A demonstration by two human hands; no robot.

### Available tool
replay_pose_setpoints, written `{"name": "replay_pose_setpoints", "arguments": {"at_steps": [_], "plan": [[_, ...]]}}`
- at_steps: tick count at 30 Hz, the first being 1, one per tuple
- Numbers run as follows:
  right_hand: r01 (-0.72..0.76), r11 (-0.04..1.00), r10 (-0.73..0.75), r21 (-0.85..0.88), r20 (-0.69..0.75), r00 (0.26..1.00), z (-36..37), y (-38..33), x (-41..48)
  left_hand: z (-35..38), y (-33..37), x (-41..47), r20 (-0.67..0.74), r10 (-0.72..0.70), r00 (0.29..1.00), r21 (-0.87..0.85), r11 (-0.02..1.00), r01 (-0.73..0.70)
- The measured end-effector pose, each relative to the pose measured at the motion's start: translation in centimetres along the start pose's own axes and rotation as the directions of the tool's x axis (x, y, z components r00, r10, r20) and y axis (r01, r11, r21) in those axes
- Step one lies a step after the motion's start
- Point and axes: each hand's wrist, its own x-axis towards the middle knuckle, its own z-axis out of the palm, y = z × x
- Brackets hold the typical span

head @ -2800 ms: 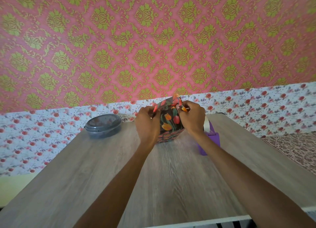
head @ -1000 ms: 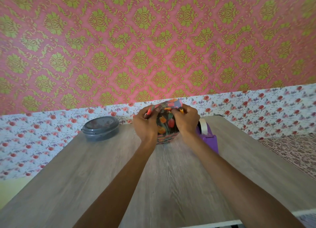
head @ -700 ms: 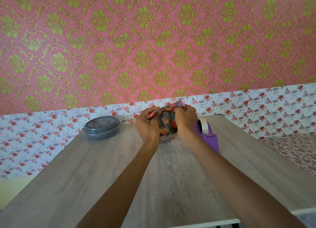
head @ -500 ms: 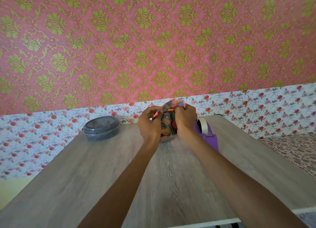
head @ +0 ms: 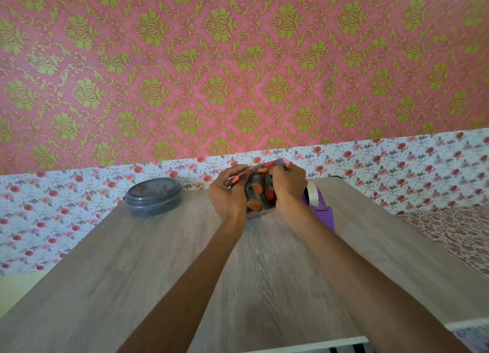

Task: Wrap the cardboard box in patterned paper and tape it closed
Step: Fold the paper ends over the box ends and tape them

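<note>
Box (head: 260, 198): we see it standing on the table (head: 158, 262) near the far edge, covered in dark paper printed with orange and red tulips; only its near face shows, in the gap between the two hands.
Paper (head: 276, 164): loose ends stick up above the box top, gathered between the fingers of both hands.
Left hand (head: 227, 194): against the box's left side, fingers curled over the top, pinching a paper edge.
Right hand (head: 288, 183): against the right side, fingers bent over the top and clamped on the paper.
Tape dispenser (head: 324, 215): purple, just beside the right wrist, carrying a pale roll, partly hidden by the forearm.
Container (head: 153, 196): grey, round, lidded, well left of the box at the table's far edge.
</note>
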Motion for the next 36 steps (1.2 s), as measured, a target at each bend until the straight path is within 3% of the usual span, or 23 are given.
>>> {"name": "replay_pose_setpoints", "arguments": {"at_steps": [4,8,10,16,21,26,31,36], "plan": [[0.023,0.999,-0.022,0.023,-0.01,1.0,0.2,-0.4,-0.4,0.2,0.0,-0.1,0.051,0.046,0.998,0.091,0.995,-0.05],[-0.006,1.0,0.006,0.014,0.009,1.0,0.3,-0.4,-0.6,-0.3,0.9,0.5,0.192,0.145,0.971,0.42,0.881,-0.215],[-0.009,1.0,0.009,0.027,-0.007,1.0,0.2,-0.4,-0.6,-0.3,1.3,0.5,0.224,0.118,0.967,0.478,0.852,-0.214],[-0.104,0.991,0.105,0.088,-0.001,0.995,-0.3,-0.4,-0.7,0.3,0.9,0.8,0.107,0.095,0.99,0.457,0.879,-0.134],[-0.04,0.996,0.044,0.086,-0.049,0.998,0.2,-0.4,-1.1,0.5,0.4,0.5,0.099,0.076,0.992,0.421,0.9,-0.111],[-0.002,0.999,0.003,0.039,-0.029,1.0,-0.1,-0.4,-1.0,0.5,0.8,0.5,0.138,0.028,0.99,0.444,0.892,-0.087],[-0.152,0.982,0.149,0.114,0.035,0.988,-0.5,-0.8,0.1,0.1,1.1,1.5,0.278,-0.016,0.96,0.464,0.877,-0.12],[-0.167,0.985,0.161,0.031,0.152,0.975,-1.2,-1.1,0.4,0.1,1.2,2.2,0.241,0.042,0.969,0.555,0.814,-0.173]]}}
